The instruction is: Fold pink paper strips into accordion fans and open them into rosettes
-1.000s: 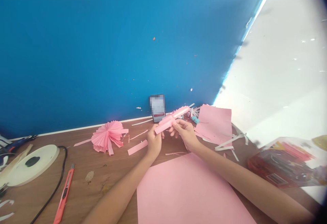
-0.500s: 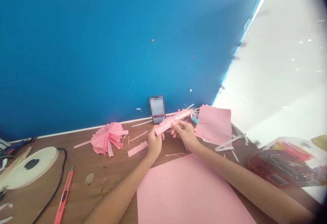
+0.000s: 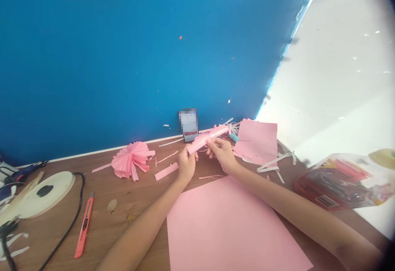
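Note:
Both hands hold a pink accordion-folded paper strip [image 3: 207, 137] above the wooden table [image 3: 123, 205], near the blue wall. My left hand [image 3: 186, 166] pinches the strip's near left end. My right hand [image 3: 221, 153] pinches its middle with fingertips. The strip's far end points up and right. A finished pink paper fan rosette [image 3: 132, 159] lies to the left of my hands. A large flat pink paper sheet [image 3: 228, 230] lies under my forearms.
An orange utility knife [image 3: 84, 225], a black cable [image 3: 66, 225] and a white tape roll [image 3: 37, 192] lie at left. Another pink sheet [image 3: 257, 139] and paper scraps sit at back right. A clear packet of supplies [image 3: 339, 182] rests at right. A small dark box [image 3: 189, 124] stands against the wall.
The hands and folded strip stay together with little movement. The view has tilted slightly, so everything sits a bit higher in the picture.

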Demonstrator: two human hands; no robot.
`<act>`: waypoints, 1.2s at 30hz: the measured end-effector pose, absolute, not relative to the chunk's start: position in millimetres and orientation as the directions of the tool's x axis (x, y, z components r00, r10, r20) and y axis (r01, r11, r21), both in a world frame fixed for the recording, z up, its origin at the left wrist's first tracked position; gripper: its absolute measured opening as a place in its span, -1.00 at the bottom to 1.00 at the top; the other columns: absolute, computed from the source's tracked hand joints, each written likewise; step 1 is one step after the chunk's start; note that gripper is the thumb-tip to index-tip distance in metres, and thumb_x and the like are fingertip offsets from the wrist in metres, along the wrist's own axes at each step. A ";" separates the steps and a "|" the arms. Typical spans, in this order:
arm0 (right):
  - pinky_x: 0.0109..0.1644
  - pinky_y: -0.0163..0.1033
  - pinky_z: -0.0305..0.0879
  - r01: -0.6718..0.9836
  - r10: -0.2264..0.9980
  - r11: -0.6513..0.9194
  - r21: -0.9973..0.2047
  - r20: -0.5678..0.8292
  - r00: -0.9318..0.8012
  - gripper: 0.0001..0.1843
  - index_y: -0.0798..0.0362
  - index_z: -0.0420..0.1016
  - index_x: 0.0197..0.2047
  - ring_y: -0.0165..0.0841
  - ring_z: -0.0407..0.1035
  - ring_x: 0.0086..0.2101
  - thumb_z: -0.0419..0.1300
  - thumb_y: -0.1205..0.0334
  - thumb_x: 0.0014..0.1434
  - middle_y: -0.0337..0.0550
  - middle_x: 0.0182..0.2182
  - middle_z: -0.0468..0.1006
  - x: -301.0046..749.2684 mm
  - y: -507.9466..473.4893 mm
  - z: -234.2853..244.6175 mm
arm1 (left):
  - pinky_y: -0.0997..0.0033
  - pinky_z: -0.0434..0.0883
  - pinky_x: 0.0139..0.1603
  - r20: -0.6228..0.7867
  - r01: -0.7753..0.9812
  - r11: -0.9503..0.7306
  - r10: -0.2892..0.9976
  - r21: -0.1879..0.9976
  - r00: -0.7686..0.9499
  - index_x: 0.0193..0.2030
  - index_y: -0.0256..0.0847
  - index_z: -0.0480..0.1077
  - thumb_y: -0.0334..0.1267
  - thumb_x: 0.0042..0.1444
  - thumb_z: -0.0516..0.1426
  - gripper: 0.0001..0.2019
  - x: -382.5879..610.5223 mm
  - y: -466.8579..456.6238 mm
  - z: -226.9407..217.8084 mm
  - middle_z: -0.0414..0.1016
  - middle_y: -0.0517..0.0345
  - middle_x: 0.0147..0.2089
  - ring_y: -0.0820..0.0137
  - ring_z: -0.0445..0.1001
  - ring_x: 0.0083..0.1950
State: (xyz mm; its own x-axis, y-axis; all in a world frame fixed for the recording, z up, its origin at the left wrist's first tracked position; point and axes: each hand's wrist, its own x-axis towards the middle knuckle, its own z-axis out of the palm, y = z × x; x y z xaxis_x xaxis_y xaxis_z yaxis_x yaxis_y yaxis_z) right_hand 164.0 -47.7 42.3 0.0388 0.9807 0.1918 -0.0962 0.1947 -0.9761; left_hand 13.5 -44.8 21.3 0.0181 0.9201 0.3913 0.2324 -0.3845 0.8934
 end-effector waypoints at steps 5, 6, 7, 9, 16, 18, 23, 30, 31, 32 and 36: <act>-0.58 -0.35 0.11 -0.104 0.983 0.182 -0.978 0.176 0.057 -0.59 0.06 0.41 -0.42 -0.47 0.28 -0.63 0.17 -0.15 0.11 -0.22 -0.60 0.47 163.5 -47.6 41.9 | 0.51 0.22 -0.37 0.391 0.246 -0.389 0.919 0.888 0.040 -0.38 -0.19 0.26 -0.40 0.15 -0.07 -0.85 13.0 -45.0 21.1 0.26 0.30 -0.54 0.51 0.27 -0.49; -0.57 -0.35 0.11 -0.107 0.983 0.182 -0.978 0.176 0.059 -0.59 0.06 0.41 -0.42 -0.47 0.27 -0.63 0.17 -0.15 0.11 -0.22 -0.60 0.47 163.4 -47.5 41.9 | 0.51 0.22 -0.37 0.391 0.247 -0.389 0.919 0.887 0.043 -0.38 -0.19 0.26 -0.40 0.15 -0.07 -0.85 13.0 -45.1 21.1 0.27 0.30 -0.54 0.51 0.27 -0.49; -0.57 -0.35 0.11 -0.110 0.982 0.182 -0.977 0.176 0.061 -0.60 0.06 0.41 -0.42 -0.47 0.27 -0.63 0.17 -0.14 0.11 -0.22 -0.60 0.47 163.4 -47.4 41.8 | 0.51 0.22 -0.37 0.393 0.247 -0.391 0.919 0.886 0.045 -0.38 -0.19 0.26 -0.40 0.15 -0.07 -0.85 13.1 -45.3 21.3 0.27 0.30 -0.54 0.51 0.27 -0.49; -0.57 -0.35 0.12 -0.117 0.983 0.180 -0.977 0.174 0.062 -0.60 0.06 0.41 -0.43 -0.46 0.27 -0.63 0.18 -0.14 0.10 -0.22 -0.60 0.46 163.5 -47.3 41.6 | 0.51 0.22 -0.37 0.398 0.250 -0.396 0.916 0.883 0.047 -0.39 -0.19 0.26 -0.40 0.15 -0.06 -0.86 13.3 -45.8 21.8 0.28 0.30 -0.53 0.51 0.27 -0.49; -0.58 -0.35 0.08 -0.138 0.990 0.123 -0.983 0.113 0.081 -0.61 0.06 0.41 -0.44 -0.47 0.28 -0.63 0.21 -0.13 0.08 -0.22 -0.59 0.47 162.8 -49.4 43.4 | 0.51 0.22 -0.35 0.401 0.235 -0.410 0.912 0.881 0.084 -0.40 -0.19 0.24 -0.33 0.20 -0.06 -0.84 13.3 -47.8 25.0 0.26 0.30 -0.54 0.51 0.26 -0.49; -0.59 -0.36 0.06 -0.155 0.992 0.100 -0.983 0.087 0.092 -0.61 0.07 0.41 -0.44 -0.48 0.28 -0.62 0.22 -0.13 0.07 -0.22 -0.58 0.48 162.7 -49.9 44.3 | 0.51 0.22 -0.36 0.398 0.234 -0.409 0.912 0.882 0.097 -0.38 -0.19 0.25 -0.29 0.22 -0.05 -0.83 13.1 -48.0 25.5 0.26 0.30 -0.54 0.51 0.25 -0.49; -0.59 -0.37 0.01 -0.223 0.995 0.060 -0.973 0.041 0.088 -0.60 0.07 0.38 -0.48 -0.51 0.24 -0.64 0.25 -0.12 0.03 -0.25 -0.59 0.45 163.2 -47.2 42.7 | 0.51 0.21 -0.38 0.395 0.240 -0.406 0.914 0.882 0.094 -0.37 -0.19 0.27 -0.25 0.22 -0.05 -0.83 13.2 -47.5 24.8 0.27 0.29 -0.55 0.50 0.26 -0.49; -0.60 -0.34 -0.05 -0.383 0.999 -0.012 -0.924 -0.029 0.040 -0.59 0.05 0.30 -0.56 -0.55 0.11 -0.66 0.30 -0.08 -0.04 -0.31 -0.63 0.39 164.2 -43.4 40.7 | 0.50 0.24 -0.38 0.386 0.217 -0.400 0.917 0.891 0.105 -0.43 -0.19 0.27 -0.13 0.23 -0.04 -0.73 15.9 -47.8 27.3 0.28 0.25 -0.55 0.49 0.27 -0.49; -0.60 -0.34 -0.05 -0.387 0.998 0.005 -0.922 -0.020 0.062 -0.60 0.05 0.29 -0.56 -0.55 0.10 -0.66 0.30 -0.07 -0.04 -0.32 -0.63 0.39 164.5 -43.4 41.3 | 0.49 0.25 -0.39 0.369 0.187 -0.387 0.921 0.903 0.121 -0.44 -0.20 0.26 -0.08 0.23 -0.05 -0.70 16.5 -47.4 27.5 0.29 0.24 -0.55 0.49 0.28 -0.49; -0.60 -0.34 -0.04 -0.388 0.996 0.025 -0.921 -0.009 0.086 -0.60 0.05 0.28 -0.56 -0.55 0.08 -0.66 0.31 -0.07 -0.04 -0.32 -0.63 0.38 165.0 -43.2 41.9 | 0.49 0.27 -0.39 0.346 0.146 -0.366 0.927 0.919 0.141 -0.44 -0.21 0.27 -0.03 0.23 -0.05 -0.66 17.0 -46.8 27.4 0.31 0.22 -0.54 0.48 0.29 -0.48; -0.62 -0.35 -0.08 -0.354 0.989 0.079 -0.932 0.029 0.144 -0.61 0.05 0.28 -0.56 -0.56 0.04 -0.68 0.31 -0.04 -0.04 -0.32 -0.66 0.33 167.9 -41.2 42.1 | 0.47 0.28 -0.48 0.233 -0.058 -0.226 0.944 0.972 0.234 -0.38 -0.28 0.34 0.12 0.24 -0.19 -0.47 17.0 -43.0 24.4 0.40 0.08 -0.52 0.47 0.33 -0.52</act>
